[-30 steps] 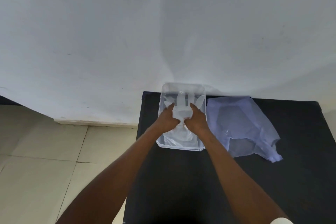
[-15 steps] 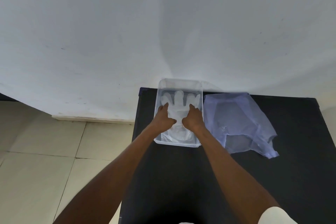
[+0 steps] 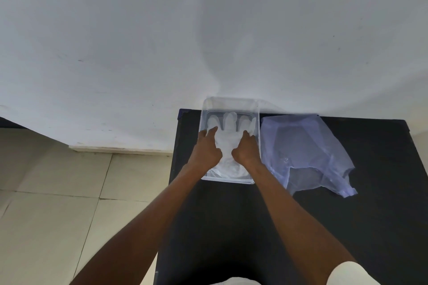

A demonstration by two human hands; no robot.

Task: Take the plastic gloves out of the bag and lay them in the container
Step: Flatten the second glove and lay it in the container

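Landmark: the clear rectangular plastic container [image 3: 229,104], sitting on the black tabletop [image 3: 347,227] with its far end against the white wall [image 3: 208,30].

Both your hands are inside that container. Your left hand [image 3: 206,149] is on the container's left half, fingers spread and laid flat, index tip reaching toward the glove's outer finger. Your right hand [image 3: 246,149] is on the container's right half, fingers likewise apart and flat. Neither hand pinches anything; both press palm-down on the translucent white plastic glove [image 3: 228,139].

The glove lies flat on the container floor, finger end at the container's far end, cuff end at the container's near end. Its middle fingers show clear between your two hands. The palm section shows in the gap between your thumbs. Whether more than one glove is stacked there, you cannot tell from this view.

The thin pale-blue plastic bag [image 3: 303,152] lies crumpled and flattened just right of the container, its left edge touching or nearly touching the container's right wall; exact contact not resolvable. Its contents can't be made out.

Left of the container, past the table edge, beige floor tiles [image 3: 58,215]. A white sleeve [image 3: 347,273] shows on your right arm, well nearer you than the container.
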